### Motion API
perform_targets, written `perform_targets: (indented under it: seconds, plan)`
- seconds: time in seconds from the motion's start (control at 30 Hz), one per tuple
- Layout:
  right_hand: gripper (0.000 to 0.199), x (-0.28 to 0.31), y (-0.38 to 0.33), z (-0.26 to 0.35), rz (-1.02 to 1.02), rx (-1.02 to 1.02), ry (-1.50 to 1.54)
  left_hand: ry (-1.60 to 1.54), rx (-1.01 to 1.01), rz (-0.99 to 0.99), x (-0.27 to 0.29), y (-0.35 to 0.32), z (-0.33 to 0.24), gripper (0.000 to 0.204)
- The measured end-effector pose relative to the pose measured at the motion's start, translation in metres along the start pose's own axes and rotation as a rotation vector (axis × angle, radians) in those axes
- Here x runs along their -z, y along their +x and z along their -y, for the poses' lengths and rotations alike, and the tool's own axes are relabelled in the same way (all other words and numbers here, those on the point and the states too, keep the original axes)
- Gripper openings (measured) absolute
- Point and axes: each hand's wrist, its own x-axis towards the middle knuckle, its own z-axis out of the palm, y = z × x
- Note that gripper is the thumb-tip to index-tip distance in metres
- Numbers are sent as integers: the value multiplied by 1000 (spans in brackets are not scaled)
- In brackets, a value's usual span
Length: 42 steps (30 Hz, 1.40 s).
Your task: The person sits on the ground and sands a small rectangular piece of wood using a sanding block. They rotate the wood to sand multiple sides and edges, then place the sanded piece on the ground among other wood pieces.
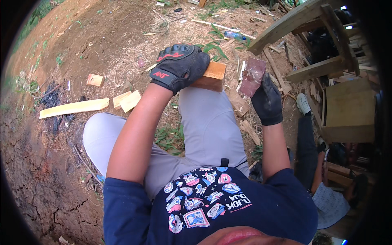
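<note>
My left hand, in a black glove with red markings, clamps a small wooden block down on my right knee. The block is light orange-brown and sticks out to the right of the glove. My right hand, in a plain black glove, holds up a reddish-brown sheet of sandpaper just right of the block, a little apart from it. I sit on bare ground with grey trousers and a dark blue printed shirt.
Wood offcuts, a long plank and a small block lie on the dirt at left. A rough timber frame and wooden boxes stand at right. Another person sits close on my right.
</note>
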Motion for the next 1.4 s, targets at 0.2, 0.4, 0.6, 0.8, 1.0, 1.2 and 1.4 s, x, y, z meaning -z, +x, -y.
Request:
perform_targets:
  seconds: [0.2,0.4,0.6,0.8,1.0,1.2,1.4]
  plan:
    - [47,5,0,3,104,13,-261,0,41,-26,-9,0,6,16]
    - [44,-49,8,7,2,-70,211,-58,63,25,14,-7,-2,26]
    - [30,-74,7,9,-88,237,-587,-45,81,-15,2,-4,-6,41]
    - [32,-128,-11,3,-216,367,-1138,-56,67,-50,-1,-6,-5,43]
    - [27,-137,-14,1,-276,287,-757,-128,167,-43,8,-8,-9,46]
    - [33,-94,-14,-10,-179,302,-615,-58,113,-90,-1,-11,-8,43]
    - [39,-97,-8,-8,-239,246,-47,-58,117,-130,2,-12,-15,29]
